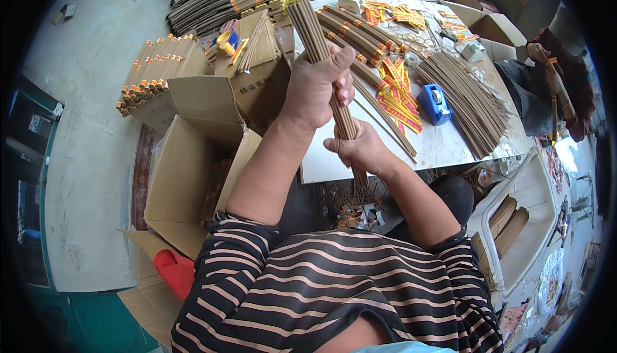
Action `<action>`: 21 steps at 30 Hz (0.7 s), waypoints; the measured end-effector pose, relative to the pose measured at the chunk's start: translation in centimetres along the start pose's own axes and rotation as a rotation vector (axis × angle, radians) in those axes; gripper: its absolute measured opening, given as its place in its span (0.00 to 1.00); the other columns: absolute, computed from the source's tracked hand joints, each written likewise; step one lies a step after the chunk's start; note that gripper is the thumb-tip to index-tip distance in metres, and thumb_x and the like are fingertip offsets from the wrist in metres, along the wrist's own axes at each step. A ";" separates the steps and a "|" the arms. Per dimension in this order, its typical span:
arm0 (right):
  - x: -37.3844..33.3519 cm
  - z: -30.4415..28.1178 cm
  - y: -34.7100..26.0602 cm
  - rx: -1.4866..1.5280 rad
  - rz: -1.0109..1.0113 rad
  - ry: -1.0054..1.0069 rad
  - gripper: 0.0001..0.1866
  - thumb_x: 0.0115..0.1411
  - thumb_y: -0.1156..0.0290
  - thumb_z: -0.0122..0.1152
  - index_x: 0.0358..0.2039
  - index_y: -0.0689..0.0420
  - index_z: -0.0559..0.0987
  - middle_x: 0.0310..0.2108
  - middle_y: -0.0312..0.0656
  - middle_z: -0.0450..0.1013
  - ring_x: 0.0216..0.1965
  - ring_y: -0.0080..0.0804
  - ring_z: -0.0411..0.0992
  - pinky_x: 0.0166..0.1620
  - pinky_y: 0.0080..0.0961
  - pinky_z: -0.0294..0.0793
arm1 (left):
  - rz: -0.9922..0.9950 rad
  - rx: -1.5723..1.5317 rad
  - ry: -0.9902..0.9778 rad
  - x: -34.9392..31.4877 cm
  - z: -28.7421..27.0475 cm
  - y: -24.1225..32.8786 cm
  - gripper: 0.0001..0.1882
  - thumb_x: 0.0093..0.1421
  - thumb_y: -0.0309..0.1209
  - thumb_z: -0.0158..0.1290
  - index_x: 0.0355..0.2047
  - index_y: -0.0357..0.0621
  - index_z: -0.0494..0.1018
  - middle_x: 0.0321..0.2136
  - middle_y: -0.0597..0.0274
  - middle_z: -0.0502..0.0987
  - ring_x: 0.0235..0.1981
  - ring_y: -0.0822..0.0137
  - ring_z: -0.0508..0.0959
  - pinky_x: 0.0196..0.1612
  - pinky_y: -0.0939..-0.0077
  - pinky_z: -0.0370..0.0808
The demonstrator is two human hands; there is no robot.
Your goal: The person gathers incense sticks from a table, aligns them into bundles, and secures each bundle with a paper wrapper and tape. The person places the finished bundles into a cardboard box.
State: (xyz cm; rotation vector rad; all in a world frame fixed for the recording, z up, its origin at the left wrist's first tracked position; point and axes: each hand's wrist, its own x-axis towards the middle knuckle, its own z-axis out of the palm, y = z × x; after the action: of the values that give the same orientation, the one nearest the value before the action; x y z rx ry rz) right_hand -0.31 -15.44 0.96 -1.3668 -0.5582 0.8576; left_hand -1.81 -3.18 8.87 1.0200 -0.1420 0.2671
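A bundle of thin brown incense sticks (308,30) is held at a slant above the near left edge of the white table (321,160). My left hand (316,86) is closed round its upper part. Lower down, my right hand (363,146) wraps the same bundle, whose lower end hangs past the table edge. To the right of my hands lie red and yellow paper bands (400,99), a blue tape dispenser (437,105) and a fan of loose incense sticks (464,99). Several banded incense bundles (350,37) lie behind my left hand.
Open cardboard boxes (180,173) stand left, near a stack of banded bundles (157,64). A yellow-blue tape dispenser (228,41) sits on a carton. At right are a co-worker's hands (546,70) and a white tub (540,192). Scraps (360,211) litter the floor below the table.
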 end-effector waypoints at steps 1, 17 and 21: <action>-0.8 0.2 -0.3 0.136 0.039 -0.095 0.16 0.49 0.69 0.67 0.20 0.54 0.65 0.12 0.32 0.62 0.10 0.20 0.61 0.15 0.17 0.60 | -0.066 -0.066 -0.023 0.0 -0.1 0.3 0.10 0.57 0.31 0.54 0.24 0.48 0.63 0.12 0.70 0.61 0.11 0.76 0.64 0.14 0.82 0.61; 2.2 -2.3 4.2 -0.353 -0.192 0.229 0.12 0.52 0.68 0.59 0.34 0.61 0.71 0.26 0.42 0.72 0.29 0.24 0.68 0.37 0.24 0.70 | 0.223 0.389 0.098 -1.2 1.2 -3.8 0.11 0.55 0.24 0.55 0.23 0.44 0.62 0.12 0.71 0.64 0.11 0.78 0.66 0.15 0.84 0.64; 2.2 -2.2 5.0 -0.278 -0.355 0.171 0.12 0.52 0.68 0.59 0.33 0.61 0.70 0.24 0.43 0.70 0.27 0.25 0.68 0.35 0.25 0.70 | 0.267 0.417 0.096 -1.6 1.3 -3.7 0.12 0.56 0.23 0.54 0.22 0.44 0.61 0.12 0.71 0.63 0.11 0.78 0.66 0.15 0.83 0.64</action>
State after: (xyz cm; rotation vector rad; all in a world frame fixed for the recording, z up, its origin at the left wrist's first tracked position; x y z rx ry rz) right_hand 1.74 -15.09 -4.59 -1.5156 -0.7785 0.3813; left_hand -2.27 -6.35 6.12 1.4003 -0.1387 0.6061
